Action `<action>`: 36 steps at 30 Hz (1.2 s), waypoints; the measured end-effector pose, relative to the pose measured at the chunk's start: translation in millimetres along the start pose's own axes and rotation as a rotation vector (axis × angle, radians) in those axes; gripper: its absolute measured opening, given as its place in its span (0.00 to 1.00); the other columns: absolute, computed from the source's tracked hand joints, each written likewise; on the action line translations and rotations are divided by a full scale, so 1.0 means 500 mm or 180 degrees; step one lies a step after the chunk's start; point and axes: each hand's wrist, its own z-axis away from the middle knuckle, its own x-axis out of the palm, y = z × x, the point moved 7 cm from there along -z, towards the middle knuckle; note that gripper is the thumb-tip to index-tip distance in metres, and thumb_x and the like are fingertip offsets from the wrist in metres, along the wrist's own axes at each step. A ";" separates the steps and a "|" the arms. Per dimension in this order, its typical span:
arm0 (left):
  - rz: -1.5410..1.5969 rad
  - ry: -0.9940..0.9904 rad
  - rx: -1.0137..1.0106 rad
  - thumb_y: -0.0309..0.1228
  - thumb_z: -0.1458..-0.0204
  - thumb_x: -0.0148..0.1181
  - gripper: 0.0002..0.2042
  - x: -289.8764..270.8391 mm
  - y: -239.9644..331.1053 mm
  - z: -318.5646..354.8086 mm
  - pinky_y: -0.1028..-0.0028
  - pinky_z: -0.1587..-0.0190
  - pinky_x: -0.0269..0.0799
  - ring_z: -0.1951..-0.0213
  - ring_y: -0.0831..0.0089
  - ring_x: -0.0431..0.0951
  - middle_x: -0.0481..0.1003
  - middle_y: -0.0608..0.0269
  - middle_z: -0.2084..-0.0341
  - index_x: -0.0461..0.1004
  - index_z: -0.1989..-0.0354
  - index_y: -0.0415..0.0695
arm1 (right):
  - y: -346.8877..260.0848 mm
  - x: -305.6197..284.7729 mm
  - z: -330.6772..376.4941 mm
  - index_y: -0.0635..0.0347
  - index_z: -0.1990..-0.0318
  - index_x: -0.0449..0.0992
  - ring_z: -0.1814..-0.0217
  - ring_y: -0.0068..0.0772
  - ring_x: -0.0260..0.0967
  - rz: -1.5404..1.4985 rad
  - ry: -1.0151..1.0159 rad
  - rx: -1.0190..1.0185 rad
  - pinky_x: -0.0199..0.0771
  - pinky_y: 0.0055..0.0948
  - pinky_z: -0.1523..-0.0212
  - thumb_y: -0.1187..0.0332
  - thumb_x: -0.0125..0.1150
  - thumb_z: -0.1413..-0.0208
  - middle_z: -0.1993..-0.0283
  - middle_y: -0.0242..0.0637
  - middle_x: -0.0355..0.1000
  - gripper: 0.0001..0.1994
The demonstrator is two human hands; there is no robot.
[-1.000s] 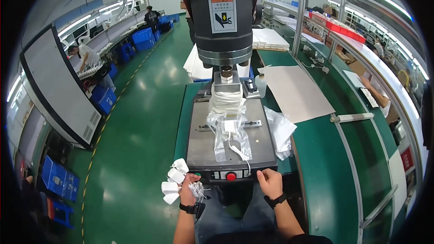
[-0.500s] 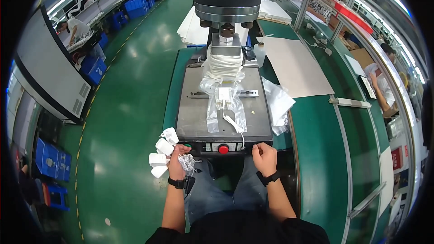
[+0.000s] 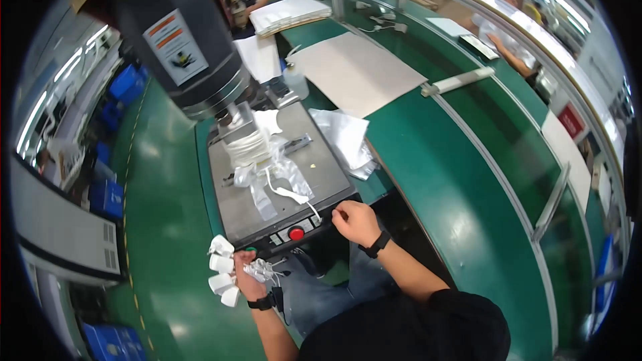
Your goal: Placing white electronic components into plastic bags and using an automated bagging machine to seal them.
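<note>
My left hand [image 3: 249, 282] is closed on a bunch of white power adapters [image 3: 221, 264] and their bundled cables [image 3: 261, 269]; its fingertips reach a green button [image 3: 251, 250] at the left of the control panel. With fingers curled, my right hand [image 3: 358, 222] rests against the panel's right end, hiding what lies under it. Between them sits a red button [image 3: 296, 233]. Above the grey press bed [image 3: 304, 130], a block wrapped in white material [image 3: 246, 152] hangs from the press head [image 3: 200, 60]. A white cable [image 3: 289, 194] runs from beneath it over clear plastic film [image 3: 263, 202].
Clear plastic bags [image 3: 344, 140] lie right of the press, beside a green worktop [image 3: 441, 180] with a beige sheet [image 3: 361, 72]. A squeeze bottle [image 3: 294, 80] stands behind the bed. Other people work beyond the metal frame [image 3: 498, 103]. Blue bins [image 3: 107, 197] line the left.
My view has swung right and tilted. The wrapped block now sits lower over the bed, covering the white adapter that showed beneath it. Both hands stay at the panel.
</note>
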 end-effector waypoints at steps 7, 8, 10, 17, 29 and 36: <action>0.0820 0.0201 0.0336 0.38 0.33 0.52 0.10 0.031 0.074 0.040 0.66 0.59 0.73 0.69 0.68 0.76 0.74 0.61 0.71 0.71 0.58 0.43 | -0.020 -0.030 -0.018 0.61 0.69 0.79 0.71 0.46 0.76 -0.0219 -0.0718 0.0069 0.74 0.41 0.69 0.63 0.64 0.44 0.73 0.43 0.75 0.10; 0.0858 0.0239 0.0390 0.38 0.33 0.52 0.10 0.039 0.100 0.049 0.66 0.59 0.73 0.69 0.68 0.76 0.74 0.61 0.71 0.71 0.58 0.43 | -0.031 -0.017 -0.023 0.61 0.69 0.79 0.70 0.46 0.76 -0.0328 -0.1100 0.0191 0.74 0.42 0.68 0.63 0.64 0.44 0.72 0.43 0.76 0.10; 0.1200 -0.0361 0.0666 0.38 0.32 0.50 0.11 0.082 0.168 0.067 0.65 0.62 0.71 0.73 0.67 0.73 0.73 0.61 0.75 0.70 0.57 0.44 | -0.098 0.000 -0.070 0.61 0.67 0.79 0.68 0.46 0.76 -0.0185 -0.1190 -0.0164 0.75 0.42 0.66 0.61 0.64 0.44 0.70 0.42 0.76 0.11; 0.2001 -0.1217 0.0230 0.42 0.31 0.43 0.14 0.128 0.168 0.134 0.63 0.67 0.67 0.79 0.67 0.67 0.68 0.61 0.83 0.69 0.55 0.45 | -0.199 0.144 -0.210 0.61 0.59 0.78 0.58 0.49 0.78 0.1494 -0.0297 -0.1362 0.77 0.46 0.57 0.49 0.63 0.43 0.60 0.44 0.78 0.21; 0.1765 -0.1067 -0.0652 0.46 0.32 0.45 0.20 0.074 0.034 0.198 0.53 0.56 0.75 0.58 0.51 0.78 0.76 0.49 0.61 0.69 0.43 0.44 | -0.135 0.237 -0.275 0.62 0.54 0.78 0.51 0.54 0.75 0.0738 -0.2196 -0.1336 0.74 0.48 0.49 0.57 0.54 0.37 0.54 0.49 0.77 0.17; 0.1766 -0.1184 -0.0712 0.51 0.34 0.47 0.28 0.124 0.028 0.169 0.48 0.41 0.72 0.36 0.44 0.68 0.69 0.44 0.39 0.61 0.33 0.43 | -0.275 0.181 -0.086 0.64 0.63 0.77 0.53 0.53 0.71 -0.0951 -0.1859 -0.1618 0.71 0.43 0.50 0.62 0.52 0.37 0.57 0.50 0.73 0.13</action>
